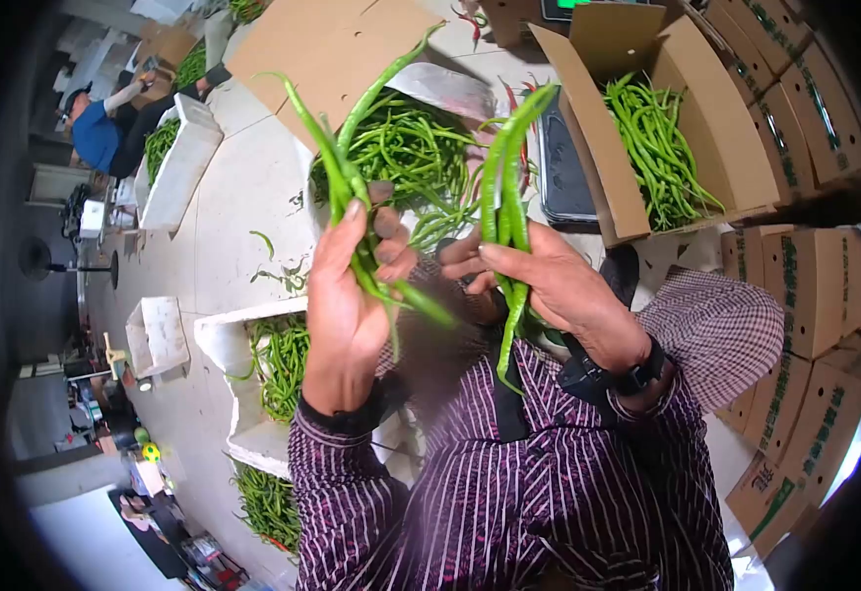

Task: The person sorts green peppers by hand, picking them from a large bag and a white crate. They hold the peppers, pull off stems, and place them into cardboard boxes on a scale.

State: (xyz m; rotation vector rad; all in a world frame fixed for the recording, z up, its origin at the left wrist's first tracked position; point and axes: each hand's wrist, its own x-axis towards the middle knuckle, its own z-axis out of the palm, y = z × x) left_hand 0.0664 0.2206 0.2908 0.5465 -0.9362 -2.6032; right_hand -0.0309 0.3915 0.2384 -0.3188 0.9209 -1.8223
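Observation:
My left hand [347, 271] is closed round a few long green chili peppers [337, 163], their tips pointing up and outward. One pepper end below that hand is smeared by motion. In my right hand [568, 286] is another small bunch of green chili peppers [505, 182], held upright between thumb and fingers. The two hands are apart, raised in front of my striped top. Beyond them lies a big heap of green chili peppers [406, 148], with some red ones at its right side.
At the right stands an open cardboard box [726, 128] partly filled with green peppers, beside a dark scale [563, 167]. White foam boxes [216, 345] with peppers are at the left. Stacked cartons [825, 295] line the right side. A person in blue [100, 133] sits far left.

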